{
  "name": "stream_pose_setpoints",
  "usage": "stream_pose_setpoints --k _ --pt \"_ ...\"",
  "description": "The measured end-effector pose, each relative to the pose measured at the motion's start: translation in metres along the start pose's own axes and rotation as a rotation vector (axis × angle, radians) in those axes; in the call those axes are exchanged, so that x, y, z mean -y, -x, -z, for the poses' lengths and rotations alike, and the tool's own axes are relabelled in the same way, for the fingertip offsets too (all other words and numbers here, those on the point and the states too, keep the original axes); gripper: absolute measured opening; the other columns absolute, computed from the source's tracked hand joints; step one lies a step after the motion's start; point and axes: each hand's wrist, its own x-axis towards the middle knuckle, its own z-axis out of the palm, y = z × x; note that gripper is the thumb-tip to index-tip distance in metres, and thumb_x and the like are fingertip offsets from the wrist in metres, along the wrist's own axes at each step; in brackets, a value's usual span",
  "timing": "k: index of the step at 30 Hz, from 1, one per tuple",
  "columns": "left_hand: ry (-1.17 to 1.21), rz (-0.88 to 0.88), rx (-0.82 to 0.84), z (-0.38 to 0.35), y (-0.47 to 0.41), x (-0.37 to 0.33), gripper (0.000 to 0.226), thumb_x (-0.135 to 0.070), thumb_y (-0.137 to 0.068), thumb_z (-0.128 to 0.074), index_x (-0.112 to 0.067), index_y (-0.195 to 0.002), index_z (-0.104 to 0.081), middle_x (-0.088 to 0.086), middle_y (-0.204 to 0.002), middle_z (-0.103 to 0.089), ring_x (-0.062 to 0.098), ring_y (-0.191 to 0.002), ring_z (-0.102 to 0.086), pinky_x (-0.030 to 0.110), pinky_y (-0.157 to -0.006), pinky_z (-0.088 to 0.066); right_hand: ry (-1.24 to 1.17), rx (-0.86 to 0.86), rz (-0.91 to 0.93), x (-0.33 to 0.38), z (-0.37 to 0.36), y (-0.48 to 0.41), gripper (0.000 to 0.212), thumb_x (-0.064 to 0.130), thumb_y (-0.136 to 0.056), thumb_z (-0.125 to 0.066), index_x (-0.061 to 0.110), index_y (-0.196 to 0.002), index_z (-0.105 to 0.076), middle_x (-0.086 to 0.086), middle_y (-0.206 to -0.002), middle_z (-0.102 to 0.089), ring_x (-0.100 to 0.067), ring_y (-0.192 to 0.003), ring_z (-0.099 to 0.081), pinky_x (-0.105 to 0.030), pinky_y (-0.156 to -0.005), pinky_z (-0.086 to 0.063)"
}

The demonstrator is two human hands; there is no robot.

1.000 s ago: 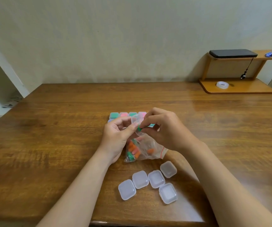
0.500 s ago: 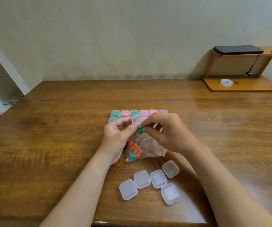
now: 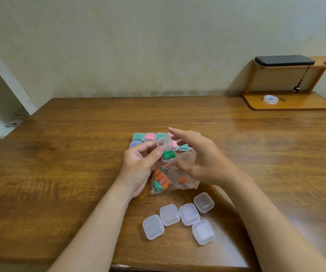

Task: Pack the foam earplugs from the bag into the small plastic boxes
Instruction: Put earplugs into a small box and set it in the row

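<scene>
Head view: left hand [image 3: 138, 165] pinches one small plastic box [image 3: 169, 156], lid up, green earplugs [image 3: 168, 154] inside, apparently two. Right hand [image 3: 203, 161] just beside it, fingers spread, grasping nothing. Bag [image 3: 175, 180] of orange and green plugs lies on table [image 3: 70, 163] beneath both hands. Five clear boxes [image 3: 169, 214] nearer; filled boxes [image 3: 149, 137] behind.

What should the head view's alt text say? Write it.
The left hand holds an open box of green earplugs; the right hand hovers open beside it. The bag lies below, five empty boxes nearer, filled boxes behind.
</scene>
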Motion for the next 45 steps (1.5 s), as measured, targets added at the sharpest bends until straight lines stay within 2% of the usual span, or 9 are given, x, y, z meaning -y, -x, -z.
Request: stream_pose_setpoints --k 4,8,12,15,17,20,27,36,45 --pt "-0.018 0.003 0.002 0.001 -0.001 0.002 0.026 -0.006 -0.095 -0.061 -0.007 -0.120 -0.070 0.008 -0.119 -0.074 0.023 -0.113 -0.070 0.043 -0.093 -0.058 0.013 -0.014 0.012 -0.001 -0.001 -0.001 0.075 0.020 -0.084 -0.078 0.027 -0.149 -0.043 0.009 -0.131 -0.059 -0.004 -0.115 -0.056 -0.031 -0.100 -0.050" --pt "-0.014 -0.008 0.017 0.001 -0.003 0.004 0.026 0.001 -0.101 -0.051 0.001 -0.121 -0.068 0.016 -0.117 -0.073 0.030 -0.112 -0.070 0.038 -0.089 -0.060 0.002 -0.079 0.074 -0.005 -0.003 -0.003 0.055 0.019 -0.083 -0.078 0.017 -0.135 -0.059 0.003 -0.121 -0.066 -0.009 -0.106 -0.062 -0.038 -0.092 -0.054" --pt "-0.018 -0.078 0.064 0.002 -0.001 0.006 0.034 -0.002 -0.085 -0.061 -0.007 -0.118 -0.070 0.016 -0.116 -0.072 0.032 -0.109 -0.070 0.042 -0.089 -0.060 0.014 -0.168 0.100 -0.004 -0.005 -0.003 0.032 0.016 -0.085 -0.077 0.014 -0.116 -0.070 0.003 -0.100 -0.068 -0.008 -0.092 -0.063 -0.033 -0.082 -0.054" --pt "-0.076 -0.116 0.096 0.003 0.001 0.006 0.037 -0.004 -0.082 -0.067 -0.007 -0.119 -0.069 0.012 -0.117 -0.073 0.029 -0.111 -0.070 0.041 -0.088 -0.060 0.050 -0.167 0.070 -0.003 -0.005 -0.004 0.025 0.018 -0.086 -0.076 0.016 -0.111 -0.072 0.006 -0.097 -0.066 -0.005 -0.090 -0.061 -0.024 -0.079 -0.052" --pt "-0.086 -0.127 0.101 0.003 0.002 0.005 0.034 0.003 -0.084 -0.072 -0.006 -0.117 -0.069 0.009 -0.115 -0.074 0.026 -0.109 -0.071 0.036 -0.086 -0.060 0.056 -0.170 0.070 -0.003 -0.005 -0.004 0.023 0.019 -0.086 -0.076 0.016 -0.109 -0.072 0.006 -0.096 -0.066 -0.005 -0.089 -0.061 -0.021 -0.077 -0.051" --pt "-0.112 -0.154 0.085 0.003 0.002 0.005 0.030 0.011 -0.086 -0.068 -0.005 -0.112 -0.070 0.005 -0.109 -0.076 0.023 -0.101 -0.074 0.034 -0.084 -0.060 0.073 -0.163 0.065 -0.003 -0.005 -0.004 0.023 0.020 -0.087 -0.076 0.017 -0.109 -0.072 0.006 -0.097 -0.065 -0.005 -0.089 -0.060 -0.020 -0.076 -0.050" --pt "-0.127 -0.174 0.054 0.002 0.002 0.008 0.027 0.011 -0.088 -0.066 -0.002 -0.112 -0.071 0.011 -0.112 -0.075 0.025 -0.103 -0.073 0.035 -0.083 -0.061 0.072 -0.160 0.081 -0.003 -0.007 -0.004 0.021 0.019 -0.087 -0.076 0.015 -0.107 -0.071 0.004 -0.095 -0.065 -0.007 -0.086 -0.061 -0.022 -0.076 -0.051" --pt "-0.112 -0.178 0.050 0.002 0.001 0.010 0.027 0.013 -0.089 -0.065 -0.001 -0.111 -0.071 0.012 -0.112 -0.075 0.027 -0.103 -0.073 0.035 -0.082 -0.061 0.051 -0.151 0.091 -0.005 -0.008 -0.004 0.020 0.015 -0.087 -0.075 0.013 -0.106 -0.071 0.000 -0.093 -0.067 -0.012 -0.086 -0.064 -0.034 -0.076 -0.054" --pt "-0.117 -0.189 0.053 0.001 0.001 0.010 0.027 0.012 -0.089 -0.064 -0.006 -0.107 -0.073 0.011 -0.113 -0.074 0.024 -0.106 -0.072 0.029 -0.079 -0.060 0.080 -0.124 0.089 -0.002 -0.007 -0.004 0.019 0.016 -0.089 -0.073 0.015 -0.107 -0.070 0.002 -0.094 -0.066 -0.011 -0.087 -0.063 -0.033 -0.075 -0.055"
